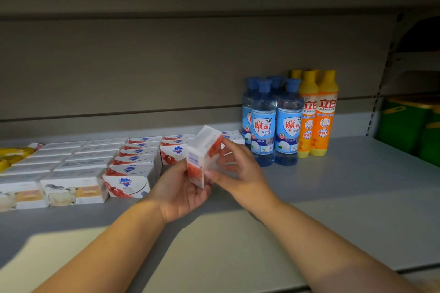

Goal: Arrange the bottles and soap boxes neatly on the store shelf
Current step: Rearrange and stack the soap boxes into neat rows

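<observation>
Holding a red-and-white soap box (pixel 204 152) tilted above the shelf (pixel 345 185), mid-scene: left hand (pixel 183 188) cups it from below w/ curled fingers, right hand (pixel 240 169) pinches its right side btwn thumb & fingertips. Blue bottles (pixel 273 121), clear w/ blue liquid, stand far right, just beside orange bottles (pixel 319 114) w/ yellow caps. Left: rows of red-and-white boxes (pixel 133 166), then white boxes (pixel 71 169), all closed. Grey back panel (pixel 166 66); green bins (pixel 404 126) beyond, contents unseen.

Red-white soap box (pixel 204 153) tilted midair; box rows (pixel 133 162) left; bottles (pixel 287 126) upright right.
</observation>
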The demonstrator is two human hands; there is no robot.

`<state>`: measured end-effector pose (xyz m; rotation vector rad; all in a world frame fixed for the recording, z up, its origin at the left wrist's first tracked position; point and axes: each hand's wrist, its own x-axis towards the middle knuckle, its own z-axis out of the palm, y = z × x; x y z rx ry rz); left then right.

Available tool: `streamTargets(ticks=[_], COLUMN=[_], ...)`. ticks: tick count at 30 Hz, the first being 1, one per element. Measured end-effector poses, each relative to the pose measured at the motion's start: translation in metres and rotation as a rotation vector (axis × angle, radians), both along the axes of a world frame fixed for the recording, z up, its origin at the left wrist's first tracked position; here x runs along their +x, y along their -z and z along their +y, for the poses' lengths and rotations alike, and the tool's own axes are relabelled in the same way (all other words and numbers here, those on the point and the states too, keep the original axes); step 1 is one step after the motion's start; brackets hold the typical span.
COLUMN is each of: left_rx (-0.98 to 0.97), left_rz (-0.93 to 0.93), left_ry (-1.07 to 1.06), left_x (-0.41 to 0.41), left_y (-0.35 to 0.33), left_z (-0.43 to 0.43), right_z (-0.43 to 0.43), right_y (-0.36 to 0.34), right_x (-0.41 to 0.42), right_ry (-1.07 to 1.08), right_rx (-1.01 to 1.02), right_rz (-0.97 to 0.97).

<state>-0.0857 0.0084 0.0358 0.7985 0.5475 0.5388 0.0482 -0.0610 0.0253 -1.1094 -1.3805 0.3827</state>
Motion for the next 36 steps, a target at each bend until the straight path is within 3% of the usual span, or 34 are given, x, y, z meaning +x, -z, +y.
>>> streamTargets(ticks=[4,9,11,13,15,17,19,22,24,27,29,31,34,36], left_rx=[-0.244,-0.234,-0.193,-0.127,-0.005,0.159,0.403,0.792,1.035,1.23,1.394,1.706,2.254,2.465], left_rz=[0.079,0.123,0.138,0.122,0.077,0.072,0.194,0.366,0.384,0.275,0.308,0.351,0.229,0.189], left_ry=[0.343,0.442,0.358,0.134,-0.177,-0.379,-0.469,-0.652,-0.725,-0.622,-0.574,-0.607,-0.659,-0.758], left_x=[-0.003,-0.005,-0.003,0.001,0.004,0.001,-0.004,-0.008,-0.011,-0.014,-0.013,-0.012,-0.011,-0.009], left_y=[0.002,0.004,0.002,0.001,0.001,-0.002,-0.006,-0.008,-0.012,-0.01,-0.004,-0.001,-0.004,-0.005], left_z=[-0.001,0.002,0.0,-0.002,0.001,0.004,0.005,0.005,0.003,0.0,-0.004,-0.009,-0.009,-0.009], right_z=[0.001,0.005,0.007,0.008,0.009,0.009,0.006,0.002,0.005,0.012,0.015,0.015,0.018,0.021], right_y=[0.002,0.001,0.002,0.002,-0.002,-0.006,-0.009,-0.004,0.001,0.007,0.008,0.008,0.012,0.015], right_x=[0.003,0.003,0.004,0.006,0.007,0.007,0.007,0.006,0.009,0.018,0.026,0.034,0.04,0.04], right_ry=[0.101,-0.004,-0.04,-0.027,-0.066,-0.231,-0.337,-0.326,-0.27,-0.06,0.073,0.125,0.111,0.099], right_rx=[0.08,-0.048,-0.05,-0.08,-0.215,-0.357,-0.412,-0.426,-0.387,-0.188,-0.076,-0.006,0.003,0.015], right_rz=[-0.153,-0.023,0.009,0.049,0.272,0.588,0.663,0.485,0.431,0.3,0.216,0.132,-0.005,-0.038])
